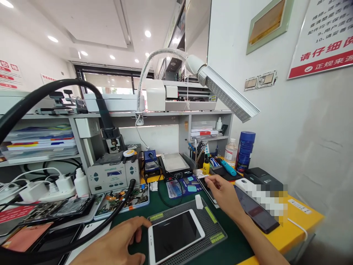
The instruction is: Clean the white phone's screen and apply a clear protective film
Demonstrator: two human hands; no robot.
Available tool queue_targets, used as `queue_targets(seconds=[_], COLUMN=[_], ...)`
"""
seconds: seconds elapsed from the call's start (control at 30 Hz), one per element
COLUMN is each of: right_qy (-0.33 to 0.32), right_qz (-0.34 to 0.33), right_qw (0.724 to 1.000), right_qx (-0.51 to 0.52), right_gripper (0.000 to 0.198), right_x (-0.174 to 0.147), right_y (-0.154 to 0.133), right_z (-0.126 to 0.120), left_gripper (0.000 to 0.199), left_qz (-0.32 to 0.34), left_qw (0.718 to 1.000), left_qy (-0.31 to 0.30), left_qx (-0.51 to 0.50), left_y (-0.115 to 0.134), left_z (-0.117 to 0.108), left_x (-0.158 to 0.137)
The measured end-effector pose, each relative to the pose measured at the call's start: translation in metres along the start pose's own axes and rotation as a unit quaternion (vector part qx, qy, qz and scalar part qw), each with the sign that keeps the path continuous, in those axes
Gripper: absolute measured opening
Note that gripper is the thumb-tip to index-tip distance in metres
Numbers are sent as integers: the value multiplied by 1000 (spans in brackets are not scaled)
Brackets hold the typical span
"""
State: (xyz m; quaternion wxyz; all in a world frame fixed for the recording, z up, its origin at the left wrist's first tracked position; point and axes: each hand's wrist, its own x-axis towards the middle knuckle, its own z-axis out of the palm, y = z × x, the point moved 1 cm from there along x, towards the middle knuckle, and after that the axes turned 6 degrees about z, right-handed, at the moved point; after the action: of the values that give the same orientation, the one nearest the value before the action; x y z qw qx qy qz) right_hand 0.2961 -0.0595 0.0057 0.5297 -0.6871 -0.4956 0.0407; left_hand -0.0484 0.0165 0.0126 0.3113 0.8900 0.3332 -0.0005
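Observation:
A white tablet (176, 235) with a dark screen lies face up on a grey perforated mat (217, 224). My left hand (121, 239) is at its left side, thumb and index finger apart, the index fingertip at or very near the upper left corner. Past the mat's far right corner, my right hand (223, 195) reaches over a slim dark device with a pale edge (209, 192). Its thumb and index finger are pinched together above that device; what is between them is hidden. A small white piece (198, 201) rests on the mat's far edge.
A parts tray (124, 200) and a grey control station (110, 176) stand at left, with a black hose (82, 241) arching in front. At right are a dark phone (256, 209), a blue can (245, 151) and bottles. A lamp (231, 92) hangs overhead.

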Motion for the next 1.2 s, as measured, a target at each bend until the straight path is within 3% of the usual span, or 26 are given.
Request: queue_targets(seconds=[0.13,0.27,0.4,0.63,0.73,0.9,1.03,1.2], right_qy=[85,100,102,130,113,38,-43,-89], right_qz=[16,28,27,15,11,42,53,81], right_qw=[995,991,990,991,993,989,972,949], right_qx=[56,88,94,32,-19,-138,-223,-293], right_gripper=[45,47,47,46,44,23,28,30], right_x=[-1,-2,-4,-7,-3,32,72,100], right_y=[5,9,8,6,7,10,5,-6], right_z=[0,3,5,4,2,0,7,26], left_gripper=[46,30,37,40,40,37,34,31], left_qz=[13,49,58,74,77,80,87,84], left_qw=[998,987,970,950,943,938,941,939], left_qy=[44,143,231,301,323,335,328,332], left_qx=[-38,-48,-50,-41,-33,-21,-11,3], left_y=[-6,-1,1,-5,-7,-11,-11,-9], left_z=[-1,-6,-9,-5,-6,-6,-5,-8], left_x=[5,11,16,22,23,22,21,19])
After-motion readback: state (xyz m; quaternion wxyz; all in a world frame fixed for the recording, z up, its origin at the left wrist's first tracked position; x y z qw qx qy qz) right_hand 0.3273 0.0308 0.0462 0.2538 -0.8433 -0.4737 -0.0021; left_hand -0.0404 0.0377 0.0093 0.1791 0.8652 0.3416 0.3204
